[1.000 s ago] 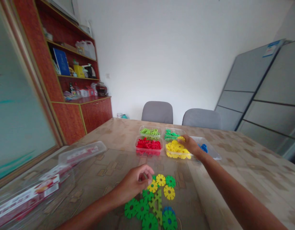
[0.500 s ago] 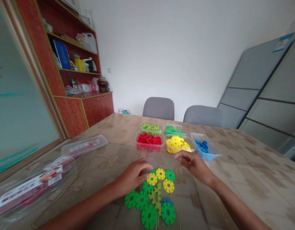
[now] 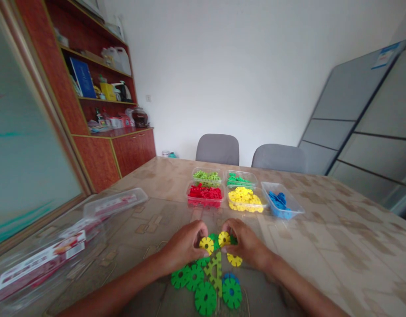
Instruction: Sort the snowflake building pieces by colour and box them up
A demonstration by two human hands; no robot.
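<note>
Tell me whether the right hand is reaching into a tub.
No, the right hand is on a yellow disc, beside the left hand.

The table (image 3: 331, 233) has a brown patterned top. In its middle stand five clear plastic boxes (image 3: 298, 208): behind, those with light green pieces (image 3: 206, 177) and green pieces (image 3: 238, 179); in front, those with red pieces (image 3: 205, 193) and yellow pieces (image 3: 243, 197), and, to the right, one with blue pieces (image 3: 279, 200). On the near part lie green discs (image 3: 206, 303), a light green triangle (image 3: 209, 270) and a blue disc (image 3: 235, 277), partly covered by a green one. At left lies clear plastic packaging (image 3: 138, 194) with printed labels (image 3: 41, 264).
</note>
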